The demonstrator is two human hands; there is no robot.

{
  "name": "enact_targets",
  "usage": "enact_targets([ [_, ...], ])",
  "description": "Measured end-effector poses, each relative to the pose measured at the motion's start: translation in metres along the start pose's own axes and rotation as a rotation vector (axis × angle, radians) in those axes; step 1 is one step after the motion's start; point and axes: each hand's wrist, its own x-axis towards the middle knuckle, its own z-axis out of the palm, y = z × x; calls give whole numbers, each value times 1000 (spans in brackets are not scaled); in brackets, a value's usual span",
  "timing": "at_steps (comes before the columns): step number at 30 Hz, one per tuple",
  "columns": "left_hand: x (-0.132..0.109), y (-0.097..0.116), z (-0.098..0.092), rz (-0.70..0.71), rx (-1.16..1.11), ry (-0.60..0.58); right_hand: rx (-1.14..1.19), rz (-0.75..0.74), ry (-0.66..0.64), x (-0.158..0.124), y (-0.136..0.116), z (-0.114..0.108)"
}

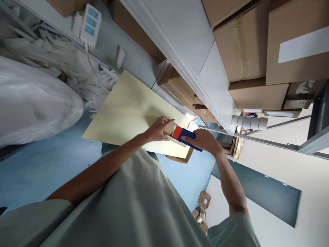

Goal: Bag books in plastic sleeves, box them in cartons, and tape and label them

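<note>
My right hand (205, 140) is wrapped around a blue-and-red hand-held thing (189, 136), its thumb lying across the blue part. The red part points toward my left hand (159, 129). Between the spread thumb and forefinger of that hand is a small beige piece (169, 129), which meets the red end; its exact kind cannot be made out. A thin pale edge (177, 140) runs below both. All this is over a pale yellow board (128, 106) in front of my body.
A white power strip (90, 25) lies on the grey bench at upper left. White bags and scraps (33, 99) pile up on the left. Cardboard boxes (241, 48) stand on the shelf at right, with tape rolls (249, 122) near its end. An open carton (189, 157) is under the board.
</note>
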Motion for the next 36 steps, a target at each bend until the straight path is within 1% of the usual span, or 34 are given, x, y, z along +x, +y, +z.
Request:
enact_targets([
  [3, 13, 5, -1, 45, 88, -19, -11, 10, -1, -2, -10, -4],
  [7, 17, 4, -1, 62, 138, 5, -20, 23, -5, -6, -20, -7],
  [10, 18, 4, 2, 35, 163, 17, -10, 20, -15, -8, -25, -8],
  [13, 19, 2, 7, -25, 210, 26, -6, 29, -2, -9, -29, -8],
  [16, 21, -1, 11, -101, 263, 27, -2, 41, 10, -9, -26, -5],
  [19, 22, -5, 11, -138, 306, 10, 24, 44, 8, -7, -12, 4],
  [21, 22, -8, 9, -140, 325, -17, 42, 43, 16, -4, 5, 13],
  [24, 22, -13, 6, -134, 318, -54, 92, 52, 14, 6, 35, 33],
  [29, 22, -19, 2, -124, 328, -106, 359, 34, -144, 33, 79, 78],
  [32, 19, -19, 1, -128, 384, -135, 448, 0, -151, 54, 95, 106],
  [36, 16, -13, 4, -172, 445, -130, 415, -92, -100, 81, 105, 135],
])
